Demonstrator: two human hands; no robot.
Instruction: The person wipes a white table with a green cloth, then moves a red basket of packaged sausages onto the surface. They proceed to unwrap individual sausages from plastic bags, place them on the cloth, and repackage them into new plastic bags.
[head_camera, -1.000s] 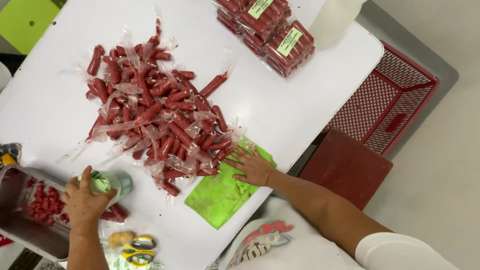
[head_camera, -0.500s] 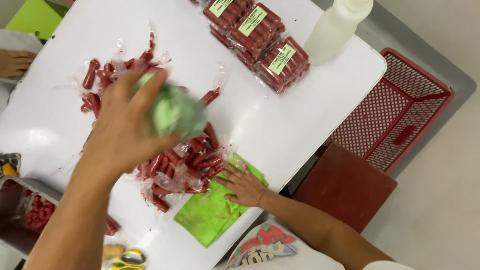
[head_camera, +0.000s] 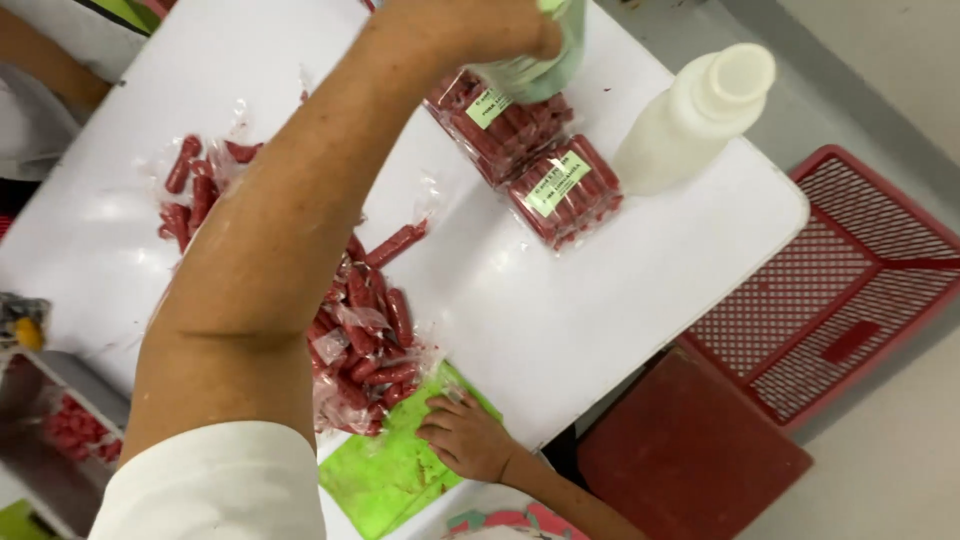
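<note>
My left hand (head_camera: 470, 25) reaches far across the white table (head_camera: 580, 320) and is closed on a pale green see-through container (head_camera: 545, 60), held above sealed packs of red sausages (head_camera: 560, 190) with green labels. My right hand (head_camera: 465, 435) lies flat, fingers apart, on a bright green sheet (head_camera: 385, 485) at the table's near edge. Just beyond that hand is a loose pile of small red sausages in clear wrappers (head_camera: 365, 340); my left forearm hides part of it.
A white plastic bottle (head_camera: 700, 110) stands by the packs. Off the table's right side sit a red mesh crate (head_camera: 850, 290) and a dark red box (head_camera: 690, 450). A metal tray holding sausages (head_camera: 60, 440) is at lower left. Another person's arm (head_camera: 40, 70) shows at upper left.
My left hand lifted the green container from beside the metal tray and carried it across the pile to the far packs. My right hand stayed on the green sheet.
</note>
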